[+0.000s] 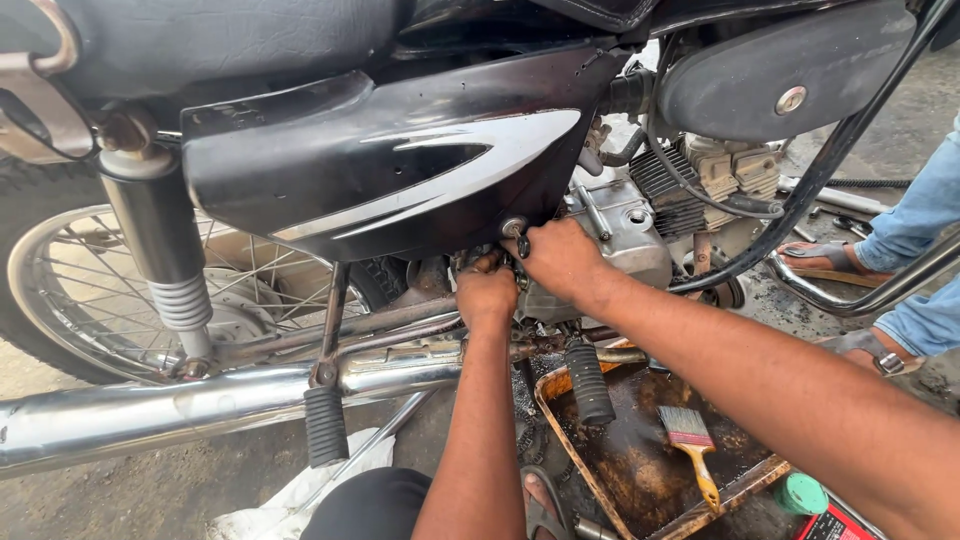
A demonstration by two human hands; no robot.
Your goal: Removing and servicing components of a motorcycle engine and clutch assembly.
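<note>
Two hands at one spot under the motorcycle's black side panel (380, 170): left hand (487, 292) clenched below, right hand (560, 258) pinching a small fastener (514, 228) at the panel's lower edge. Nearer, an oily drip tray (600, 470) with a paintbrush (692, 445) sits under the engine (625, 225), placed for catching run-off; behind stand another person's sandalled feet (820, 258).

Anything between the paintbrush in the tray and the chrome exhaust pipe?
Head view: a black rubber footpeg hangs between the paintbrush and the exhaust pipe, over the tray rim.
</note>
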